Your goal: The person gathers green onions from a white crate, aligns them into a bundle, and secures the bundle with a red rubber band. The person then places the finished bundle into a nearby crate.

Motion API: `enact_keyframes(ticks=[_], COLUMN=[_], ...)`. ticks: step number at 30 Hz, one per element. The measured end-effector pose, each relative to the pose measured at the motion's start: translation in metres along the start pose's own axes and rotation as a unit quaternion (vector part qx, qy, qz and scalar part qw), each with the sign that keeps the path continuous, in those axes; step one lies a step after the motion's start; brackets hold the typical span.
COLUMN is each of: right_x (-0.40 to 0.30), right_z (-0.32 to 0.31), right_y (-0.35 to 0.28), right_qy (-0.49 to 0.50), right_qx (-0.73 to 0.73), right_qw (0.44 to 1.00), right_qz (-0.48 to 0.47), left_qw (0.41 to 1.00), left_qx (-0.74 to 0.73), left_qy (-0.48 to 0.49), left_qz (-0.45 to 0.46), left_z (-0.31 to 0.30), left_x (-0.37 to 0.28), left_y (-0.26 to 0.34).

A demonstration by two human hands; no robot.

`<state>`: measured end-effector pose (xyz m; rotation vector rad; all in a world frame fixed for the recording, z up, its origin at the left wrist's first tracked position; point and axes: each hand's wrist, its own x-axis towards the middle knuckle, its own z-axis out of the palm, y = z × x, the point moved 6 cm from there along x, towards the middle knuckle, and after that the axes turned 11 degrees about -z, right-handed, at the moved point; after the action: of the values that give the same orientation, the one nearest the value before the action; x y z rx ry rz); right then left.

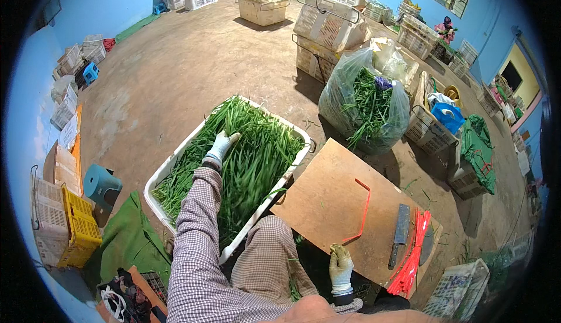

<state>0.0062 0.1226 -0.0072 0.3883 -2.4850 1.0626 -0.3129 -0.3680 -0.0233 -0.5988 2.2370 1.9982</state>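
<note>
A white plastic crate (151,196) full of long green leafy stalks (258,156) stands before me. My left hand (222,144), in a white glove, rests among the stalks; leaves hide its fingers, so its grip is unclear. My right hand (341,265), in a stained white glove, hangs at the near edge of a wooden board (320,191) with fingers curled. A bent red strip (365,209) lies on the board, one end close to those fingertips; contact is unclear. Farther right lie a cleaver (401,228) and a tied bundle of red strips (414,253).
Beyond the board stands a clear plastic bag (337,103) of greens, with stacked crates (328,29) behind. A crate of belongings (429,125) is at right. At left are a blue-green stool (98,182), a yellow crate (81,231) and green cloth (131,239). Two people sit far back.
</note>
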Motion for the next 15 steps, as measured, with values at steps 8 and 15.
enact_keyframes(ticks=[8,15], right_x=[0.053,0.185], right_z=[0.031,0.116], right_y=[-0.025,-0.021], right_qy=[-0.033,-0.026], right_qx=[0.041,0.152], right_qw=[0.998,0.986], right_qz=[-0.037,-0.057], left_qw=[0.895,0.992], left_qx=[0.43,0.04], left_qy=[0.115,0.066], left_qz=[-0.005,0.096], left_z=[0.079,0.025], left_x=[-0.012,0.001], left_y=[0.008,-0.011])
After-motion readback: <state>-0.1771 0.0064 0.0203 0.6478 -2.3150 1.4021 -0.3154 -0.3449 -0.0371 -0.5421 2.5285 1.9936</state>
